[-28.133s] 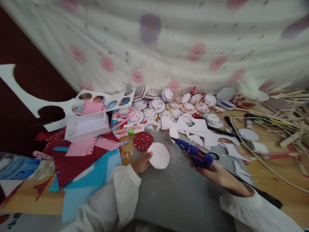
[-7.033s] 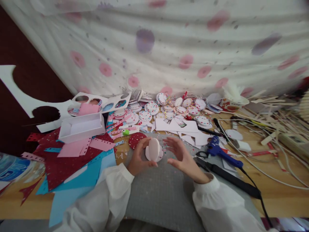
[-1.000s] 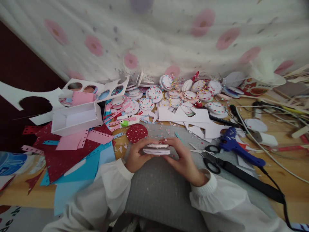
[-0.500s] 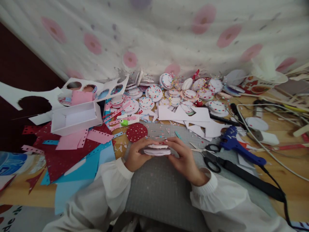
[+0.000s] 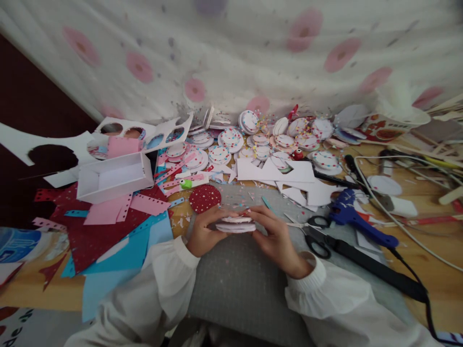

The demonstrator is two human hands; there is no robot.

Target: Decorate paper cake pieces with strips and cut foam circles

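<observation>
Landmark: one grey cutting mat [image 5: 231,289], flat on the wooden table [image 5: 441,294]; we give every place from it.

Item, above the mat's middle: one stack of round white discs [image 5: 236,226], held level and edge-on to us, the upper layer narrower than the lower.

Item: our left hand [image 5: 207,232], grasping the stack by its left side, fingers over the top, thumb below.

Item: our right hand [image 5: 277,237], grasping the same stack from the right in like manner.

Item, at the mat's far left corner: one maroon star-printed disc [image 5: 205,198], lying flat.

Items, on the mat's right part: black-handled scissors [image 5: 307,225], blades towards our right hand; one long black tool [image 5: 379,270], kind unclear to us; one blue hot glue gun [image 5: 356,217], on its side.

Items, beyond the mat: white paper offcuts [image 5: 253,171], and behind them layered discs [image 5: 230,138] edged with coloured dots.

Items, left of the mat: one open white box [image 5: 115,177], a maroon sheet [image 5: 90,246], and light-blue paper [image 5: 104,294] nearer us.

Item, beyond the mat's far right: one printed paper tub [image 5: 392,127].
</observation>
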